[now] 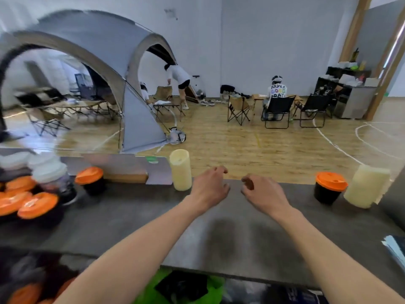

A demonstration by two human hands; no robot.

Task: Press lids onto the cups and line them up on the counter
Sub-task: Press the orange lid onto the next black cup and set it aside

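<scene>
Left hand (209, 187), right hand (263, 191): loosely curled, empty | black cup (326, 195): orange lid (331, 182) on, upright

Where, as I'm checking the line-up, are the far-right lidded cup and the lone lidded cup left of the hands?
Far-right lidded cup (331, 181): head view, middle of orange lid.
Lone left lidded cup (89, 175): head view, middle of orange lid.

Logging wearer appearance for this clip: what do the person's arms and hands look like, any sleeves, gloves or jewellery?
Both forearms are bare to the frame's lower edge, with no sleeves in view. The left hand and right hand wear no gloves; no watch, bracelet or ring shows, though the fingers are blurred.
</scene>
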